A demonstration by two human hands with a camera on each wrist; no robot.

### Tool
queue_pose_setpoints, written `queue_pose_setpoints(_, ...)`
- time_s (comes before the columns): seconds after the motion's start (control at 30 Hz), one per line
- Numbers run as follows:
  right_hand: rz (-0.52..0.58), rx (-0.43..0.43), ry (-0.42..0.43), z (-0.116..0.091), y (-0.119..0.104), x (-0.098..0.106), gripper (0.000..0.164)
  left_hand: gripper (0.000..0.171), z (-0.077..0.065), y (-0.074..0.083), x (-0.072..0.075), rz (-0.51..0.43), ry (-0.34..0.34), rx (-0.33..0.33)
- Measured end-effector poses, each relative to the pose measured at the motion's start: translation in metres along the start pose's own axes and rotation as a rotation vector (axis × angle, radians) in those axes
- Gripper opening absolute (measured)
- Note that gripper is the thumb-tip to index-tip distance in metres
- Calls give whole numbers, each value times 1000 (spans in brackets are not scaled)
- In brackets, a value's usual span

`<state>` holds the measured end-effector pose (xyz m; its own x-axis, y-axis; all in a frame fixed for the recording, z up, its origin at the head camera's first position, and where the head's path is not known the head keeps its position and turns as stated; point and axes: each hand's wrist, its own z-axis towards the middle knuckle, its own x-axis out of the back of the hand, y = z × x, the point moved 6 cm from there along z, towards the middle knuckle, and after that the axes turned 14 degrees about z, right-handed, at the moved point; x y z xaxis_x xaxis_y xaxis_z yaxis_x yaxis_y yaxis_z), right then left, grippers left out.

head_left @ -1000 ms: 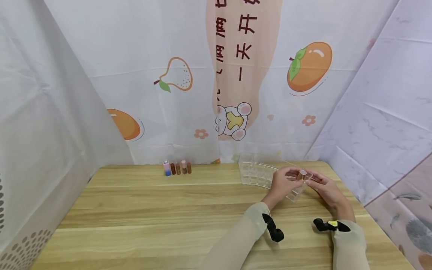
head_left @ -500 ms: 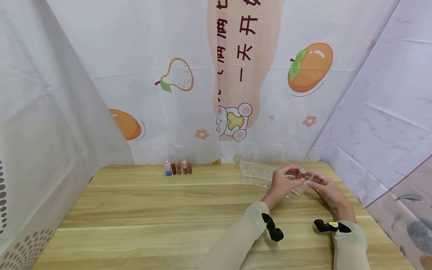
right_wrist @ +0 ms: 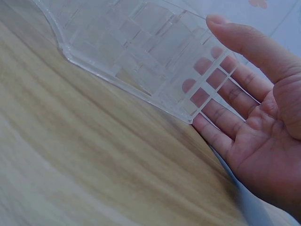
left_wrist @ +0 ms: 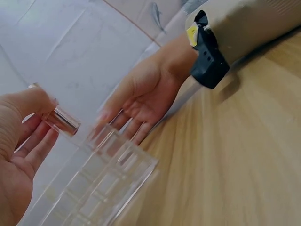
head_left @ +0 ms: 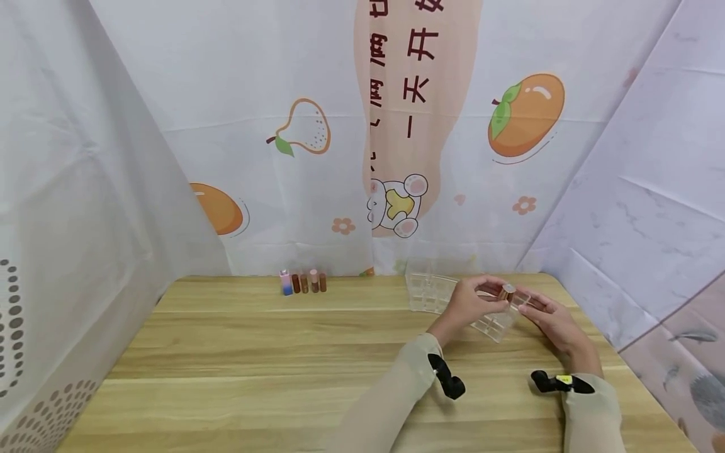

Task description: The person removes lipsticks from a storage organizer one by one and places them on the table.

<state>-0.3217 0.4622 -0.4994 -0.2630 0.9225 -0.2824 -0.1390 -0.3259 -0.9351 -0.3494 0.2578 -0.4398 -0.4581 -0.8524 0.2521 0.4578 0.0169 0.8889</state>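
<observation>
My left hand (head_left: 474, 302) pinches a shiny copper-coloured lipstick tube (head_left: 507, 292) between thumb and fingers, above the right end of a clear, curved lipstick organizer (head_left: 491, 324). In the left wrist view, the tube (left_wrist: 66, 121) tilts over the organizer's square compartments (left_wrist: 113, 162). My right hand (head_left: 554, 322) is at the organizer's right end. The right wrist view shows its fingers (right_wrist: 225, 113) extended against the end wall and seen partly through the plastic, with the thumb (right_wrist: 244, 40) stretched out near the top edge.
Several small lipsticks (head_left: 304, 283) stand in a row at the table's back edge, left of centre, one of them pink and blue (head_left: 286, 283). Printed cloth (head_left: 255, 189) hangs behind the wooden table (head_left: 255, 365), and more cloth (head_left: 640, 189) closes the right side.
My left wrist and forearm have shifted slightly left, and the lipstick tube leans a little more. The right hand stays at the organizer's end. The head view has drifted slightly.
</observation>
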Motion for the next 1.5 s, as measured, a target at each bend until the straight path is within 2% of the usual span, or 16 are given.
queue_pose_setpoints(0.4,0,29,-32,-2,-2,-4,45,33,-3,8,21,102,-100,-36)
queue_pose_setpoints(0.5,5,27,-37,-2,-1,-5,45,34,-4,12,30,131,-121,-56)
queue_pose_setpoints(0.6,10,27,-22,-2,0,-4,45,36,-6,15,40,119,-127,-56)
queue_pose_setpoints(0.8,5,32,-21,-2,0,-3,46,36,-11,14,64,114,-100,-40)
queue_pose_setpoints(1.17,18,56,-120,-3,-3,-4,49,35,-22,15,103,117,-69,-47)
queue_pose_setpoints(1.5,13,45,-104,-3,-2,-4,49,37,-31,8,137,148,-14,-40)
